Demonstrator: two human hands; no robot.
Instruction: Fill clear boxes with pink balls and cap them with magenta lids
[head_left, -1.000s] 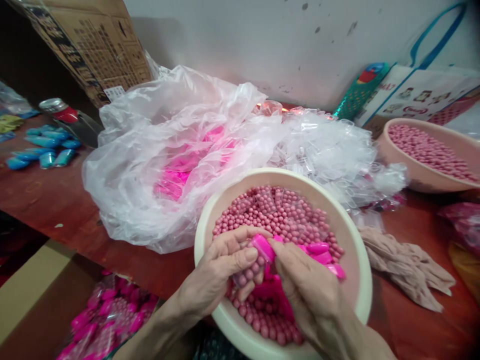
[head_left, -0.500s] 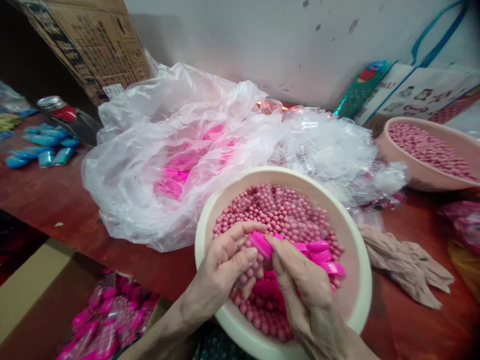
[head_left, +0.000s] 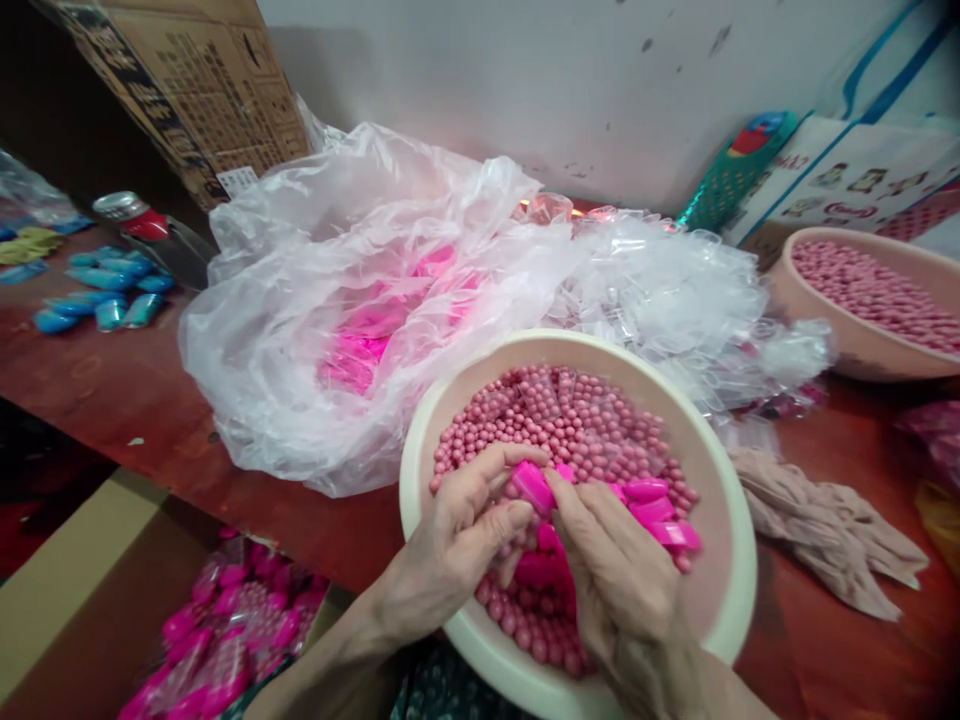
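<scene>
Over a cream basin (head_left: 739, 590), my left hand (head_left: 457, 545) is closed around a small clear container of pink beads (head_left: 517, 543), mostly hidden by the fingers. A bright pink cap (head_left: 533, 487) sits at the container's upper end. My right hand (head_left: 626, 565) pinches that cap between thumb and fingers. Round pink beads (head_left: 517, 425) fill much of the basin. Several more bright pink caps (head_left: 660, 512) lie on the beads beyond my right hand, and others show between the two hands.
A large translucent plastic bag (head_left: 270, 400) with bright pink pieces lies behind the basin, beside a heap of clear plastic pieces (head_left: 660, 290). To the right are a second bead basin (head_left: 825, 340) and crumpled gloves (head_left: 825, 530). A cardboard box (head_left: 82, 590) holds pink-capped containers at lower left.
The whole view has shifted slightly, so things appear a little further right. Both hands keep their hold on the container and cap, with the cap slightly more tilted.
</scene>
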